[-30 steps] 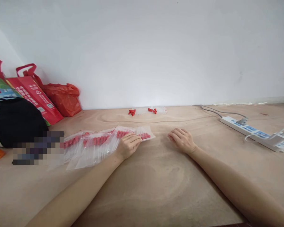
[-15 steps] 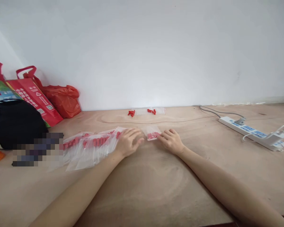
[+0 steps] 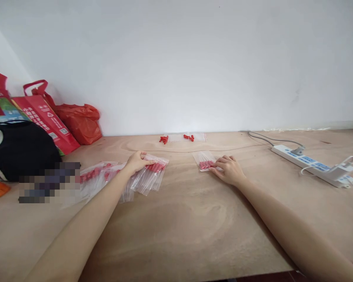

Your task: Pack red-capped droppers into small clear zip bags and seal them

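My left hand (image 3: 136, 162) is closed, thumb and fingers pinching the upper part of a fanned stack of clear zip bags (image 3: 144, 184) with small red pieces inside. More bags with red pieces (image 3: 91, 176) overlap to the left, partly behind my left forearm. On the right, my right hand (image 3: 231, 171) has its thumb and fingers closed on the right edge of another clear zip bag (image 3: 204, 157). A row of red pieces (image 3: 206, 165) shows in that bag, which lies apart from the stack.
Loose red pieces (image 3: 164, 139) and a flat clear bag (image 3: 176, 137) lie by the wall. A white power strip (image 3: 308, 161) with cables is at right. Red shopping bags (image 3: 44, 121), a black bag (image 3: 23, 150) and a blurred dark item (image 3: 50, 182) are at left.
My left hand has moved left and now grips the stack's top, with bags shifted right and fanned out. My right hand and its zip bag have moved right, away from the stack.
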`<state>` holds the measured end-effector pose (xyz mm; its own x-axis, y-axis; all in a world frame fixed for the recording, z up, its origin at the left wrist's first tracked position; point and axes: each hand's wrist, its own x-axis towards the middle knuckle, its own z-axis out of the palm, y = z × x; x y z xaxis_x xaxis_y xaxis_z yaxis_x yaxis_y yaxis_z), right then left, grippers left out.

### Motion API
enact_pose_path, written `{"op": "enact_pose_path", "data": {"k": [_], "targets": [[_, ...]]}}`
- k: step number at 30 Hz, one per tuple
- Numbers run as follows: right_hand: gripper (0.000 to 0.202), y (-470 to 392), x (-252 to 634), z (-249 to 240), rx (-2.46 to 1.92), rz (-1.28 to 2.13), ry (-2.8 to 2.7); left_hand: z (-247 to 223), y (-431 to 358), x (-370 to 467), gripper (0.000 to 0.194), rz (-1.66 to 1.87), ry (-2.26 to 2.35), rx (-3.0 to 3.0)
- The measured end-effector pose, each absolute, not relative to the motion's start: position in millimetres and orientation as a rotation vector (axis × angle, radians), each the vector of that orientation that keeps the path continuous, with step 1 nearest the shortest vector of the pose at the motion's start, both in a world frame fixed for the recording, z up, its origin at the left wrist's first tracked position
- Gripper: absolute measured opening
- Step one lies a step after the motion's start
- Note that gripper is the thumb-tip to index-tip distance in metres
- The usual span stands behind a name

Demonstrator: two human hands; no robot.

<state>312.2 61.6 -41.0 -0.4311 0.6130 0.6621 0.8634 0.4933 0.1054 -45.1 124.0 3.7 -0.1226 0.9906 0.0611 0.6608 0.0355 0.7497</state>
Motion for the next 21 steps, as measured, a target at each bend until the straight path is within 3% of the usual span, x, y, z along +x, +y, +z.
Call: {"op": "enact_pose_path", "data": {"k": [7, 14, 21], "targets": [[0.025, 65.1, 310.0, -45.1, -1.272, -0.599, -2.030, 28.3, 131.7, -43.0, 0.040, 0.889, 1.526, 1.529], [0.020, 65.1, 292.4, -44.0, -1.186, -0.289, -1.870, 53.4, 122.0, 1.4, 0.033, 1.509, 1.236, 1.661], [0.028, 62.3, 261.0, -43.8, -1.108, -0.160, -1.834, 8.5, 112.2, 67.6, 0.028, 1.698, 0.724, 1.754]]}}
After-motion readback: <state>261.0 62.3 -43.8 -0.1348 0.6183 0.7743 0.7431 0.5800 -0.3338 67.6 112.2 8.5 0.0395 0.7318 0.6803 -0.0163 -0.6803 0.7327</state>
